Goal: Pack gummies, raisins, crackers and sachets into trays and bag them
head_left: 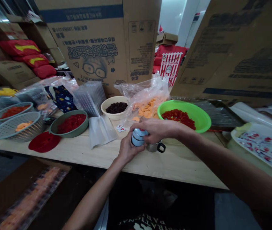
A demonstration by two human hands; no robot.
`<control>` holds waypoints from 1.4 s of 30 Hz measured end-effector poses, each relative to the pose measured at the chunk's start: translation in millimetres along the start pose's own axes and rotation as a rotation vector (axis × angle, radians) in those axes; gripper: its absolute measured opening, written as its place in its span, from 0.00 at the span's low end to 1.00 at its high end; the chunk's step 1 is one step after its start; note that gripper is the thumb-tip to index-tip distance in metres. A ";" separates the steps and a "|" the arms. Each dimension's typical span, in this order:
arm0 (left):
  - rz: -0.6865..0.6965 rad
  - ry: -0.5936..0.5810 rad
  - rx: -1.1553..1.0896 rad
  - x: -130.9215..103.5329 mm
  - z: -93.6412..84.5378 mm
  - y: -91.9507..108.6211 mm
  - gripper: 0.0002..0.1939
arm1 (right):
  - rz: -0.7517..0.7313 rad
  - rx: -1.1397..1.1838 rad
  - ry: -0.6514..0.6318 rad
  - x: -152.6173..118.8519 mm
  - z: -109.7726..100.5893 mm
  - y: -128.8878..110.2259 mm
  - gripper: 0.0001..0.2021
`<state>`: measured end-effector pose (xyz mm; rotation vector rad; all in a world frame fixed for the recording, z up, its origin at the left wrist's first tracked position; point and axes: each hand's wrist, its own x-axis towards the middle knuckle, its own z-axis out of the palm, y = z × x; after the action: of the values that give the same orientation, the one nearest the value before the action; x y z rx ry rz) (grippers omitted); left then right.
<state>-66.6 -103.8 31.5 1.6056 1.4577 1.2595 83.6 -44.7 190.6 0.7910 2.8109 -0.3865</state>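
Observation:
Both my hands meet over the front of the table around a light blue round container [137,140] with a seam around its middle. My left hand [127,147] wraps it from the left and below. Over its top and right side, my right hand [157,128] is closed, hiding part of it. Just below my right hand stands a small metal cup [152,147] with a black handle, partly covered. Behind my hands lie orange pieces [147,110] in a clear plastic bag [158,91]. A green bowl [201,119] of red pieces sits beyond my right forearm.
A cream bowl [104,107] holds dark pieces. On the left are a grey-green bowl [75,134] of red pieces, a colander [34,132] and a red lid [43,142]. Clear sleeves [102,131] lie nearby. A tub [236,143] with small packets stands right. Tall cardboard boxes [97,35] line the back.

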 end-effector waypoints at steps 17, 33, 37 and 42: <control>-0.053 -0.228 0.002 21.5 2.1 22.4 0.24 | -0.138 -0.143 0.089 -19.7 -4.8 11.0 0.20; 0.047 -0.255 0.083 18.8 -6.5 19.3 0.32 | -0.073 0.333 0.450 -62.7 -25.3 48.9 0.20; 0.041 -0.272 0.368 25.2 -12.3 21.6 0.34 | 0.103 0.568 0.540 -75.4 5.2 69.8 0.24; 0.099 -0.337 0.755 36.8 -16.4 35.0 0.27 | 0.156 0.777 0.567 -89.1 48.5 84.1 0.24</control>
<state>-71.0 -77.4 77.7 2.2542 1.7434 0.4337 208.7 -32.9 150.9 1.4435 3.0330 -1.4830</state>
